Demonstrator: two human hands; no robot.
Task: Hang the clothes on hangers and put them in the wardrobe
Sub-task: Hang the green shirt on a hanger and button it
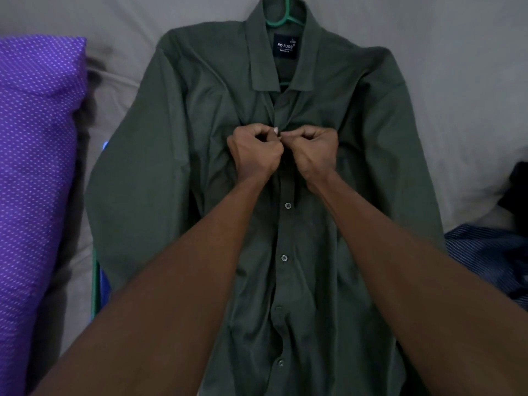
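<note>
- Reaching up from 6 o'clock, two bare forearms cross the lower front of the dark green shirt point(200, 144), which lies face up on a grey sheet point(443, 67).
- At centre, the left hand point(253, 151) and right hand point(313, 151) meet, fingers curled, pinching the shirt's placket just below the collar.
- Below them, four buttons show down the placket.
- At 9 o'clock lies a purple dotted cloth point(37, 138); at 3 to 4 o'clock, a blue striped garment point(485, 252).
- At 12 o'clock, a green hanger point(281, 20) sits inside the collar, above a "NO FUSS" label point(285, 47).
</note>
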